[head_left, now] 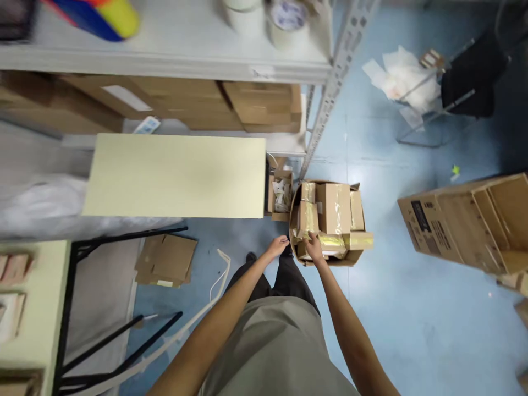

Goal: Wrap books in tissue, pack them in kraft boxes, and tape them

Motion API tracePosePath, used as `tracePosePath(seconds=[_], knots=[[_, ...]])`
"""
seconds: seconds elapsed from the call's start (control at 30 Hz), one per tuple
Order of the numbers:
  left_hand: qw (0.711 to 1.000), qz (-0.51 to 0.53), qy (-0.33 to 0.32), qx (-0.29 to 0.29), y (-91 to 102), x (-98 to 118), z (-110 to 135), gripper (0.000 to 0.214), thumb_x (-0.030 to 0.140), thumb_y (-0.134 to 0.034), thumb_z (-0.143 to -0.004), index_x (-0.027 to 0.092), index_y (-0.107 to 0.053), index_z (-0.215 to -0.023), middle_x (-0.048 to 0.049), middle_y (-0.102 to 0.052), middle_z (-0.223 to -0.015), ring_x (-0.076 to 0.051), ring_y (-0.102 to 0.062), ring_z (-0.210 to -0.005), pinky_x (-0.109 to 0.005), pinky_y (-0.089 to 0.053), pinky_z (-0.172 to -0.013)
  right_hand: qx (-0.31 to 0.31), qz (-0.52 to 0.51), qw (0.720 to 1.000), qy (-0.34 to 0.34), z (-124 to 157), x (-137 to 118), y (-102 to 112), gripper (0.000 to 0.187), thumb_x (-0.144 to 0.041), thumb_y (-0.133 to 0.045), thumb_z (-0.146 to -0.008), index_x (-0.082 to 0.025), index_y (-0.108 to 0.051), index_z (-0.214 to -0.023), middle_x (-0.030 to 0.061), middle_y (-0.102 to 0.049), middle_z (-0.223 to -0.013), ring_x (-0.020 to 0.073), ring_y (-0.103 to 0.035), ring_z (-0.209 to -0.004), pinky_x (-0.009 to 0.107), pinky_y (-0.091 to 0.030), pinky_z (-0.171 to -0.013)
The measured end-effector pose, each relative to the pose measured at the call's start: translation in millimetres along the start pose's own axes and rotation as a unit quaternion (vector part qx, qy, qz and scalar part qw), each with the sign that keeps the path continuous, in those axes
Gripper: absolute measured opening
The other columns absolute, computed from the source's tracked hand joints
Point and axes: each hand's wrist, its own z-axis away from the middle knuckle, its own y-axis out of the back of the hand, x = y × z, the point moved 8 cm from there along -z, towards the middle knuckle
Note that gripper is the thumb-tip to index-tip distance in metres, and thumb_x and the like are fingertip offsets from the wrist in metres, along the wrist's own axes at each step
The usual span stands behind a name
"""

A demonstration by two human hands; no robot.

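An open carton (358, 257) on the floor in front of me is packed with several small cardboard boxes (335, 206) closed with shiny tape. My right hand (314, 248) reaches over its near side, fingers curled against the contents at the near left; what they pinch is too small to make out. Just outside the carton's left wall is my left hand (278, 246), its fingers drawn together above my shoe. Whether anything is between those fingers cannot be seen. One taped box (361, 240) lies across the carton's right rim.
Left of the carton, a smaller box (282, 192) holds crumpled paper. A pale yellow board (175, 176) juts out before the metal shelf (165, 60). Flattened cardboard (167, 258) lies at left. A large open box (457, 225) and a black chair (470, 82) stand at right.
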Motion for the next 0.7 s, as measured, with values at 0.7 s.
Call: tracePosePath(seconds=[0.7], knots=[[0.776, 0.488, -0.237, 0.322, 449.2, -122, 294, 0.041, 0.047, -0.088, -0.083, 0.02, -0.084, -0.113, -0.0158, -0.082, -0.129, -0.033, -0.074, -0.127, -0.051, -0.054, -0.116, -0.389, 0.046, 0.882, 0.263, 229, -366, -372, 0.052, -0.066, -0.072, -0.096, -0.021, -0.08, -0.121, 0.0153, -0.085, -0.12, 0.0306, -0.081, -0.105, 0.052, -0.062, -0.103]])
